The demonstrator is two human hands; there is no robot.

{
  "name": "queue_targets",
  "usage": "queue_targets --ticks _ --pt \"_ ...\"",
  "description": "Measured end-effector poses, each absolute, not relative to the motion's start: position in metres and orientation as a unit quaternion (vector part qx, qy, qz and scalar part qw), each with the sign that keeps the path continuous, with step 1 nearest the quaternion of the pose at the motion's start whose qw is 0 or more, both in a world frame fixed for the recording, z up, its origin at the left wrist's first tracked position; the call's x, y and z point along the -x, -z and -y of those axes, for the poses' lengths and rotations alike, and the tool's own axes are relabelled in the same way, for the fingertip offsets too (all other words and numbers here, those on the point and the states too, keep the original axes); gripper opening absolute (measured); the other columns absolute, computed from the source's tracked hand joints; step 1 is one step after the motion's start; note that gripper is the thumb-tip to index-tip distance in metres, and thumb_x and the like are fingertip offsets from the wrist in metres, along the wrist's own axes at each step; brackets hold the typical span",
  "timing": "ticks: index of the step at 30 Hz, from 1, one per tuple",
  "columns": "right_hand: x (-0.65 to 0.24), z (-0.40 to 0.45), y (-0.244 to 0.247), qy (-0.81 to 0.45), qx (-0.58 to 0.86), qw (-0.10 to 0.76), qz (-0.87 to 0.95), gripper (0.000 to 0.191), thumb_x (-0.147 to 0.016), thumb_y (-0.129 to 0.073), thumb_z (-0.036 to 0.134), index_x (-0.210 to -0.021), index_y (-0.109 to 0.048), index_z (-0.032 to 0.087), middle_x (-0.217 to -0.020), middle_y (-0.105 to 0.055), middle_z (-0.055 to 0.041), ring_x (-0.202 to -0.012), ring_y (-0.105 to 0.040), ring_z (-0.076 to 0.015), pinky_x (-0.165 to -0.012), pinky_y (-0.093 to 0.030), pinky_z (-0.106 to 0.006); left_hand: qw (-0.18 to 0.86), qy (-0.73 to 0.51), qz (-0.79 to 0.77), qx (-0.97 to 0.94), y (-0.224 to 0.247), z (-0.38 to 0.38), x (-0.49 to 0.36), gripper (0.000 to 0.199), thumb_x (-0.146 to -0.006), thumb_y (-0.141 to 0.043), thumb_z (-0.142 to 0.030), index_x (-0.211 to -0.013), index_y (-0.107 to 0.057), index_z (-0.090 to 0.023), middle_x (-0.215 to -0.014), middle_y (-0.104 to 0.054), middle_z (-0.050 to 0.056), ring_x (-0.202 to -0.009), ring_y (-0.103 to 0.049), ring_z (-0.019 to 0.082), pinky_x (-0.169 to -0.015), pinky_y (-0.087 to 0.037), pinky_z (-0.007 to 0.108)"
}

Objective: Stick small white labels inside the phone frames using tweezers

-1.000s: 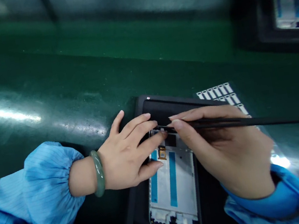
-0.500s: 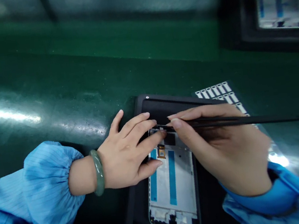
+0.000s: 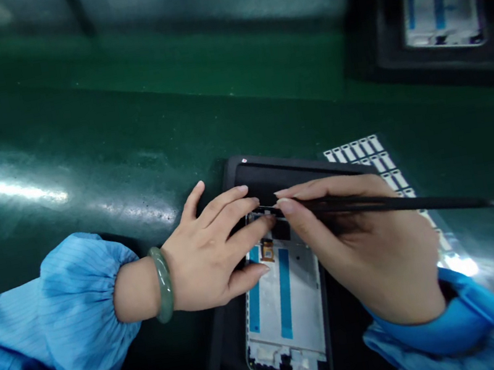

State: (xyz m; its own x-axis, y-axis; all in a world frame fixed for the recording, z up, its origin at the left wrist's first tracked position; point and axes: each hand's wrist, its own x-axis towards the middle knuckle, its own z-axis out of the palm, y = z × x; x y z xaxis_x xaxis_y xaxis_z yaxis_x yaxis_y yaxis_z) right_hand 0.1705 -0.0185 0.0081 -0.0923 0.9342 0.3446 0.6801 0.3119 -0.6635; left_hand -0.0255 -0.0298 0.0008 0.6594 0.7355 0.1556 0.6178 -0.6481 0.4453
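Note:
An opened phone frame (image 3: 306, 307) with blue strips and a small orange flex part (image 3: 267, 250) lies in a black tray (image 3: 227, 338). Across the frame's upper left edge rests my left hand (image 3: 210, 250), fingers spread, its index fingertip on the top of the frame. In my right hand (image 3: 369, 247) are black tweezers (image 3: 418, 201), pinched between thumb and fingers. Their tips reach the frame's top edge, close to my left fingertips. What the tips touch is too small to tell.
Right of the tray, partly under my right hand, lies a sheet of white labels (image 3: 377, 161). A second phone frame (image 3: 457, 1) sits in another black tray (image 3: 388, 56) at the upper right. The worktop (image 3: 127, 141) is green and shiny.
My right hand and the tweezers have shifted slightly left, and the tweezers' rear end is a little lower. The second tray and frame have moved left in view. My left hand stays in place.

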Motion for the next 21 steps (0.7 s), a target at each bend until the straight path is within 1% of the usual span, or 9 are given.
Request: queue_targets --ticks 5,9,13,21 --pt "-0.1755 0.0204 -0.0043 -0.192 0.590 0.414 0.666 0.013 -0.082 -0.071 0.025 -0.092 -0.063 0.025 -0.086 -0.068 0.0030 -0.075 -0.069 -0.0119 -0.063 -0.055 -0.022 0.179 -0.163 -0.378 -0.894 -0.0008 0.0304 0.0252 0.047 -0.095 -0.043 -0.043 -0.133 -0.049 -0.017 -0.136 -0.052 0.014 -0.140 -0.032 0.029 -0.116 -0.011 0.058" --pt "-0.1762 0.0195 -0.0035 -0.184 0.568 0.401 0.695 0.013 -0.081 -0.071 0.026 -0.092 -0.062 0.025 -0.087 -0.068 0.0031 -0.077 -0.069 -0.0130 -0.065 -0.056 -0.025 0.180 -0.164 -0.376 -0.894 -0.0008 0.0295 0.0250 0.047 -0.095 -0.043 -0.043 -0.134 -0.049 -0.017 -0.136 -0.052 0.014 -0.139 -0.032 0.029 -0.115 -0.013 0.058" --pt "-0.1754 0.0177 -0.0043 -0.146 0.548 0.395 0.723 0.010 -0.083 -0.069 0.026 -0.091 -0.063 0.025 -0.085 -0.068 0.0034 -0.074 -0.069 -0.0124 -0.063 -0.056 -0.024 0.181 -0.163 -0.376 -0.894 -0.0002 0.0291 0.0249 0.047 -0.096 -0.042 -0.043 -0.134 -0.049 -0.017 -0.136 -0.051 0.014 -0.140 -0.032 0.029 -0.115 -0.013 0.058" --pt "-0.1801 0.0205 -0.0017 -0.120 0.555 0.390 0.725 0.014 -0.081 -0.072 0.027 -0.092 -0.064 0.026 -0.086 -0.069 0.0030 -0.076 -0.069 -0.0151 -0.065 -0.055 -0.029 0.177 -0.173 -0.378 -0.892 0.0019 0.0299 0.0246 0.047 -0.096 -0.040 -0.044 -0.133 -0.050 -0.016 -0.136 -0.052 0.013 -0.139 -0.033 0.029 -0.115 -0.013 0.059"
